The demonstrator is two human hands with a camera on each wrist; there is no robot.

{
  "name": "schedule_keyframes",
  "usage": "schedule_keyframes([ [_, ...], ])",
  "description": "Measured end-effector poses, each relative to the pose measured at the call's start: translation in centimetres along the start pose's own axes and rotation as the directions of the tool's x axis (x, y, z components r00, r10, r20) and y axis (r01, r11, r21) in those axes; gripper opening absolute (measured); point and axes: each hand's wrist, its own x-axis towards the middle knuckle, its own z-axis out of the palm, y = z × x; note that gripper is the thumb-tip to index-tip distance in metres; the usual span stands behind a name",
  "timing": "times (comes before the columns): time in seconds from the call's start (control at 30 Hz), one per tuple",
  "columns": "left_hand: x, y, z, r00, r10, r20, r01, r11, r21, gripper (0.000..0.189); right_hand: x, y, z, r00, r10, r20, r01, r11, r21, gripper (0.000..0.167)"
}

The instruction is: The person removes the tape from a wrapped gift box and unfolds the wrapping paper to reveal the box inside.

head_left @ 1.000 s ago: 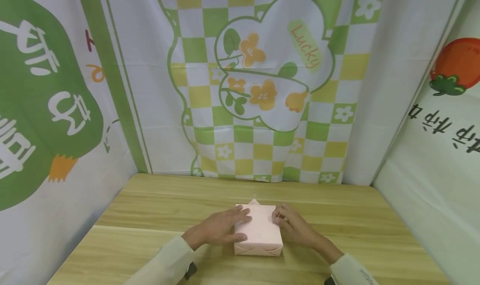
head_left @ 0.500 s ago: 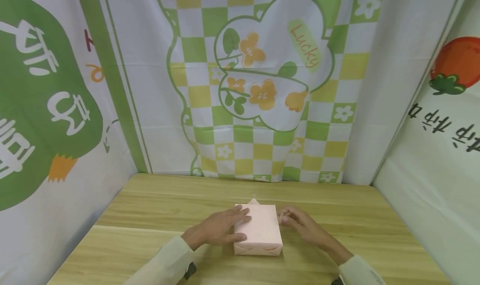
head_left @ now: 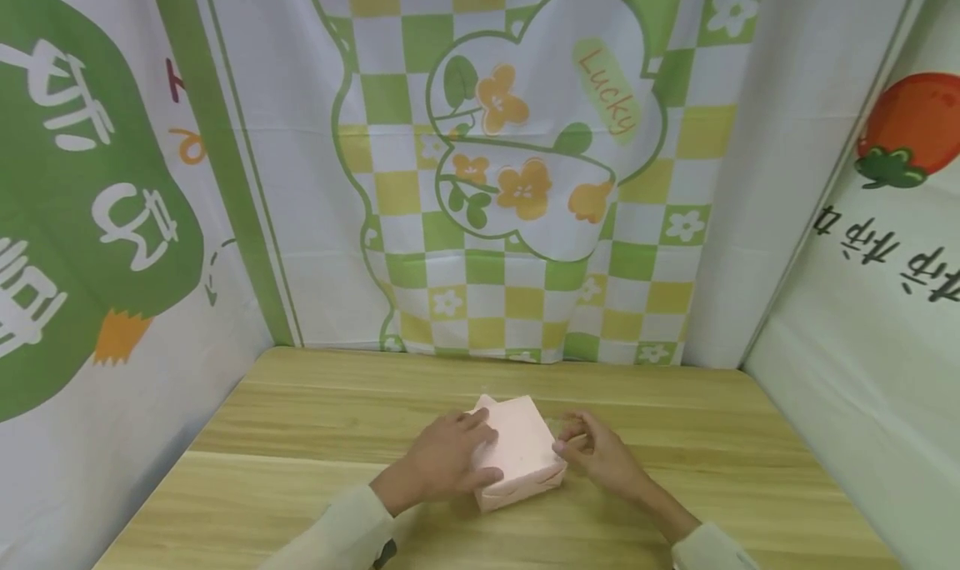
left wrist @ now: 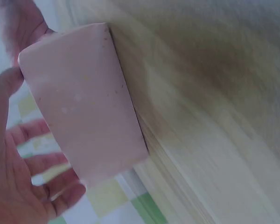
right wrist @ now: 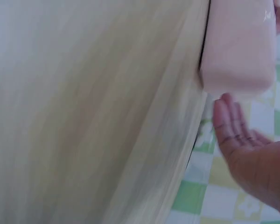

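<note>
A pale pink paper-wrapped box (head_left: 521,441) lies on the wooden table, turned at an angle to its edges. Folded creases show on its near end, and a pointed paper flap (head_left: 485,401) sticks out at the far left. My left hand (head_left: 442,457) rests on its left part, fingers spread over the top. At the right side, my right hand (head_left: 606,463) has its thumb by the box's corner, fingers loosely bent. In the right wrist view, those fingers (right wrist: 231,119) lie just off the end of the box (right wrist: 240,46), gripping nothing visible.
The wooden table (head_left: 337,403) extends around the box on all sides. Behind it hangs a green-and-yellow checked cloth (head_left: 487,303). Printed white cloths, the left (head_left: 225,337) and the right (head_left: 810,370), flank the table.
The box has turned counterclockwise under my left hand, its flap swinging left. My right hand first drew away from the box's right edge, then came back near its corner.
</note>
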Motion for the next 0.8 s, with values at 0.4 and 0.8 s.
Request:
schedule_keyframes([
  [0.4, 0.4, -0.4, -1.2, 0.996, 0.082, -0.026, -0.076, 0.981, 0.176, 0.028, 1.0, -1.2, 1.2, 0.963, 0.263, -0.064, -0.253, 0.957, 0.14, 0.049],
  [0.8, 1.0, -1.7, -2.0, 0.975, 0.142, 0.17, -0.076, 0.935, -0.347, 0.07, 3.0, -1.3, 2.2, 0.945, 0.236, -0.224, -0.211, 0.969, 0.132, 0.036],
])
